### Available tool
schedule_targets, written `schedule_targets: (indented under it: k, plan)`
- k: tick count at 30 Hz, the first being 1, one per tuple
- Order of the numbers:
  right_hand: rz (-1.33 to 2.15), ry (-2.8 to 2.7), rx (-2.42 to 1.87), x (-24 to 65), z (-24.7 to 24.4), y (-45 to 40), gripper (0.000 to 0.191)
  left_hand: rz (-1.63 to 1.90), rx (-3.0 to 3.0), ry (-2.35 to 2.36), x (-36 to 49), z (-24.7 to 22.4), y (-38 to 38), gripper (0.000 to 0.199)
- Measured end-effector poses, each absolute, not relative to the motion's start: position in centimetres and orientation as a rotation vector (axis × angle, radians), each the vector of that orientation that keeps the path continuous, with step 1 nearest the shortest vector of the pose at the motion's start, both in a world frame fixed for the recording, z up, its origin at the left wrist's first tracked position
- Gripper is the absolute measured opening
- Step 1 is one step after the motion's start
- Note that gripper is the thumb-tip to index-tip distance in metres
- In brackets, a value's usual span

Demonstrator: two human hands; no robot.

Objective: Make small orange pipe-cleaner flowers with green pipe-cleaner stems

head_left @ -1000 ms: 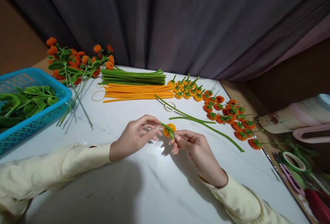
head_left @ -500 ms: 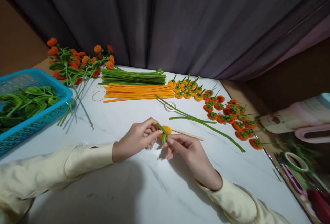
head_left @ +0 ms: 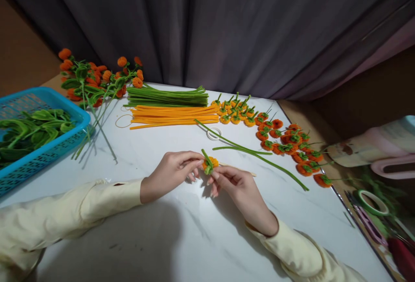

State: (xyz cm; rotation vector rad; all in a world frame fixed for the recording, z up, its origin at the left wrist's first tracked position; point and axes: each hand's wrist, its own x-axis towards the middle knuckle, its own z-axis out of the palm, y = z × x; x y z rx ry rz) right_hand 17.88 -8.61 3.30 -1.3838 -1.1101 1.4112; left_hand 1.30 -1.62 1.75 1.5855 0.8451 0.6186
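Between my hands is a small yellow-orange pipe-cleaner flower (head_left: 213, 161) with a green pipe-cleaner piece (head_left: 208, 167) on it, one short end sticking up. My left hand (head_left: 173, 171) pinches its left edge with thumb and fingertips. My right hand (head_left: 238, 191) grips the lower right side between thumb and index finger. A thin wooden stick (head_left: 251, 173) lies on the table just behind my right hand, partly hidden by it. Loose green pipe cleaners (head_left: 249, 151) and a white ring (head_left: 214, 133) lie beyond the flower.
Green stems (head_left: 167, 97) and orange stems (head_left: 175, 114) lie bundled at the back. Rows of yellow flowers (head_left: 236, 119) and orange flowers (head_left: 290, 139) stand right of them. At left are a blue basket (head_left: 48, 150) of leaves and finished flowers (head_left: 94, 78). Tape (head_left: 372, 203) and a bottle (head_left: 366, 143) are right.
The flower has turned slightly, so its green end points more upright and more of its yellow edge shows. My left fingers have shifted from the green end to the flower's left edge.
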Motion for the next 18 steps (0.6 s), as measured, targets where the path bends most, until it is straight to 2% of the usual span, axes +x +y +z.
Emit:
schedule_targets:
  k: [7, 18]
  plan:
    - [1.441, -1.109, -1.379, 17.8, 2.9, -8.6, 0.025, 0.629, 1.739, 0.764, 1.3, 1.6, -1.5, 0.019]
    - [1.484, -1.118, -1.372, 17.4, 2.4, -8.6, 0.027, 0.353, 1.885, 0.828, 1.4, 2.7, -1.3, 0.012]
